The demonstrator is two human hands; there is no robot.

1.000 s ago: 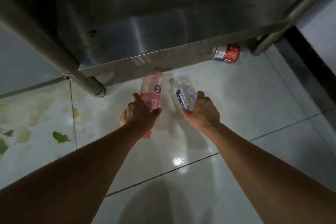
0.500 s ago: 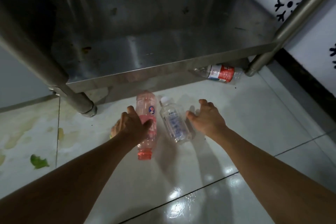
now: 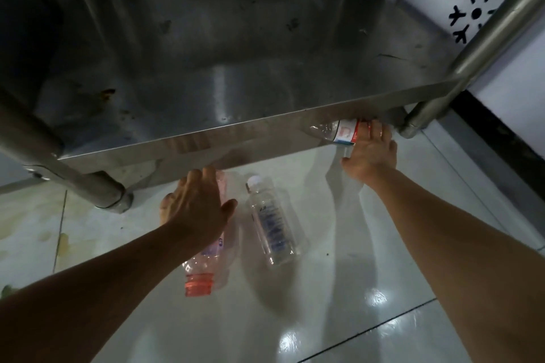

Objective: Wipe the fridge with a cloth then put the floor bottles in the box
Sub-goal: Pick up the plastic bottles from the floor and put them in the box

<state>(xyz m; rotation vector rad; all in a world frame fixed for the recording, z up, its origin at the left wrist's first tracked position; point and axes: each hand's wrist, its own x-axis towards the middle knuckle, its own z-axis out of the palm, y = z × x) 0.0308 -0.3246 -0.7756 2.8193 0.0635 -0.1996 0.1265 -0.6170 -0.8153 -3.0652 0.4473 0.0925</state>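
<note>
Left hand (image 3: 196, 206) gripping pink bottle (image 3: 206, 262), lying on floor (image 3: 324, 318) at front edge of metal shelf (image 3: 206, 68). Right hand (image 3: 370, 153) curling fingers round red-label bottle (image 3: 339, 134) under shelf's front right corner. Clear bottle (image 3: 272, 230) lying just beside pink bottle.

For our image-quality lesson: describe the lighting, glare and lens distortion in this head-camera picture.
Head view: dim overall; bright glare patches on the glossy floor; a pale reflected streak on the steel shelf; wide-angle distortion splays the table legs; soft shadows beside the pink bottle and the clear bottle.
</note>
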